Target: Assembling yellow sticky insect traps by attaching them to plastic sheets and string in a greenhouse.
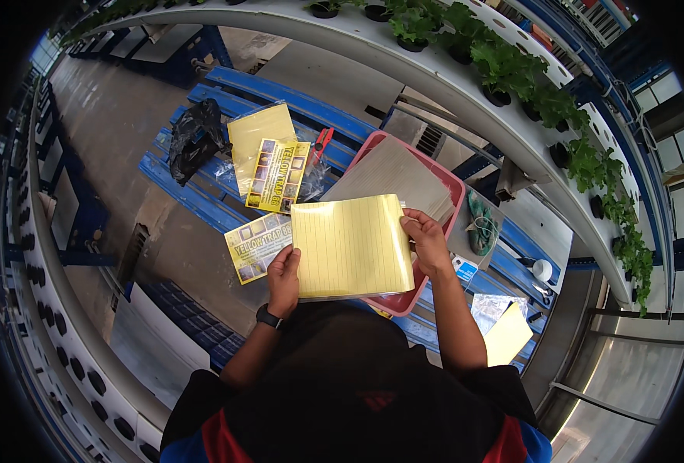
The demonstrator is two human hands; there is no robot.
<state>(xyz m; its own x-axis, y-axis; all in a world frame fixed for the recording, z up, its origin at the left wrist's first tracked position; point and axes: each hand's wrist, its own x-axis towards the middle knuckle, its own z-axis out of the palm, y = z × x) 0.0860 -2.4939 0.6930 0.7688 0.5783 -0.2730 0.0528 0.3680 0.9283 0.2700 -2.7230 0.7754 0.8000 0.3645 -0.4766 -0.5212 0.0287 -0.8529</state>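
A yellow lined sticky-trap sheet [350, 247] with a glossy surface is held flat in front of me by both hands. My left hand [284, 278] pinches its lower left edge, thumb on top. At the upper right edge, my right hand [427, 241] grips it, and the sheet curls a little there. Beneath and behind it sits a pink tray [461, 187] with a stack of greyish flat sheets [392, 174]. A printed yellow-and-white leaflet [251, 243] shows just beyond my left hand.
On the blue slatted bench [226, 77] lie a black plastic bag [194, 139], printed packs [280, 176], a red-handled tool [323, 140], green twine [481, 224], a white roll [542, 270] and another yellow sheet [508, 337]. Potted plants [504, 65] line a white channel beyond.
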